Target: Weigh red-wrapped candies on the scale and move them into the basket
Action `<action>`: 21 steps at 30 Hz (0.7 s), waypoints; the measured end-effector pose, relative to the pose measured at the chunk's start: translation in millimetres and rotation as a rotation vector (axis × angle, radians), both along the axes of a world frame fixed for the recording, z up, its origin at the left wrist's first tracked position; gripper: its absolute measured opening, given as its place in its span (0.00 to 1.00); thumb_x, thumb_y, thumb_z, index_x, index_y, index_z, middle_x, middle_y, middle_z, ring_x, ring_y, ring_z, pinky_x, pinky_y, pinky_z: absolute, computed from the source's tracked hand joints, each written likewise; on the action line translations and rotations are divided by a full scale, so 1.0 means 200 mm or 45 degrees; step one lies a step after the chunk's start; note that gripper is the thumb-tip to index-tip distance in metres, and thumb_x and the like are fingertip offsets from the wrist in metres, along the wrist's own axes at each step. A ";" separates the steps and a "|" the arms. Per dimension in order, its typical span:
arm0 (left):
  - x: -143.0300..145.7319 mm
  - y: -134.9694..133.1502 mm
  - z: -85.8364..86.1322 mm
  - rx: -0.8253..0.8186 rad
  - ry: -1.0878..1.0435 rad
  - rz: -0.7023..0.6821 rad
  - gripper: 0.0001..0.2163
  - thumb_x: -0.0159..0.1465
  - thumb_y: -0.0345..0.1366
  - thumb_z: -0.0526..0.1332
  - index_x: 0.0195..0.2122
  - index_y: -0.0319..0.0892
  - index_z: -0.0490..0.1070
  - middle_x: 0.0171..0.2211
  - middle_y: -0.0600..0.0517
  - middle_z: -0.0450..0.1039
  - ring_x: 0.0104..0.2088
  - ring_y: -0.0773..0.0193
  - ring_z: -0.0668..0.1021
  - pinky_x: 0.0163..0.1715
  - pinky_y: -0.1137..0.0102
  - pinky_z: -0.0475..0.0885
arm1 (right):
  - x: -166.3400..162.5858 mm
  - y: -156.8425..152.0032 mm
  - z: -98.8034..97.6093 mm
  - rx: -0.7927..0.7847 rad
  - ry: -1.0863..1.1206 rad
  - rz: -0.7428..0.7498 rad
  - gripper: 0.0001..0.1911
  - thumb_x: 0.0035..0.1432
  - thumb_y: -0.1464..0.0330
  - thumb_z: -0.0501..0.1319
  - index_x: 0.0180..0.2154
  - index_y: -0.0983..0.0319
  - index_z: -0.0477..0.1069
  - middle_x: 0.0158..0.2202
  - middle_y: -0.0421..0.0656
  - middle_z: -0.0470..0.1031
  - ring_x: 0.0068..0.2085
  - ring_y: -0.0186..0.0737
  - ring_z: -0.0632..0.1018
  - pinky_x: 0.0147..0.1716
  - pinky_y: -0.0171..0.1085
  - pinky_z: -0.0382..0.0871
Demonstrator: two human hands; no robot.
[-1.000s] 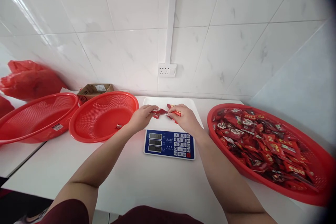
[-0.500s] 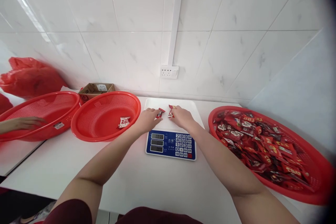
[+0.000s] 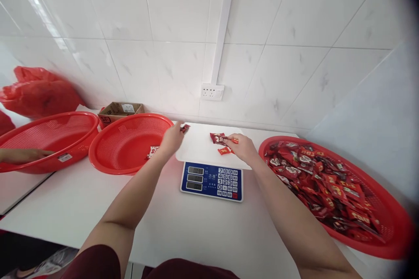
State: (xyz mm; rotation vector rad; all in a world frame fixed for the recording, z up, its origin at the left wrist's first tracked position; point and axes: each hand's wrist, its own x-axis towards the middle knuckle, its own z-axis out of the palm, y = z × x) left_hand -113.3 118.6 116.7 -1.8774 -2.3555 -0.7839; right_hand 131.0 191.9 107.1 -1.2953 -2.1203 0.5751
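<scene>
My left hand is closed, slightly blurred, over the left edge of the white scale pan. A small red wrapped packet shows at its fingertips. Above the pan's right half, my right hand pinches a small red and gold packet. Just left of those fingers is a dark red packet with white lettering; whether they touch it I cannot tell. A bright red packet lies on the pan below it. The blue keypad panel of the scale faces me.
Right of the scale, a red basket holds many red packets. Left is another red basket with a white and red packet. Farther left, another person's hand reaches into a third basket. Behind stands a cardboard box.
My left hand has moved left and up from the pan's middle, carrying a packet. My right hand has shifted right. More of the packets on the pan now shows.
</scene>
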 end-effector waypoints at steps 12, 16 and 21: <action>0.18 -0.16 0.04 0.036 -0.683 -0.608 0.18 0.61 0.41 0.56 0.51 0.43 0.65 0.45 0.48 0.73 0.43 0.61 0.75 0.41 0.68 0.72 | -0.10 -0.15 0.07 -0.397 0.432 0.499 0.15 0.52 0.57 0.59 0.31 0.63 0.72 0.19 0.35 0.65 0.18 0.28 0.64 0.16 0.29 0.56; 0.15 -0.16 0.03 0.118 -0.557 -0.388 0.12 0.62 0.39 0.55 0.44 0.43 0.69 0.37 0.50 0.76 0.35 0.62 0.77 0.34 0.69 0.73 | -0.02 -0.11 0.05 -0.130 -0.004 0.332 0.15 0.56 0.59 0.56 0.40 0.60 0.73 0.33 0.41 0.74 0.26 0.31 0.72 0.24 0.31 0.64; -0.12 -0.25 0.08 0.151 0.086 0.155 0.14 0.62 0.38 0.52 0.46 0.44 0.69 0.43 0.44 0.73 0.45 0.49 0.73 0.40 0.59 0.70 | 0.07 -0.01 -0.03 0.017 -0.445 0.170 0.13 0.55 0.69 0.58 0.43 0.59 0.75 0.42 0.45 0.72 0.37 0.40 0.75 0.33 0.34 0.63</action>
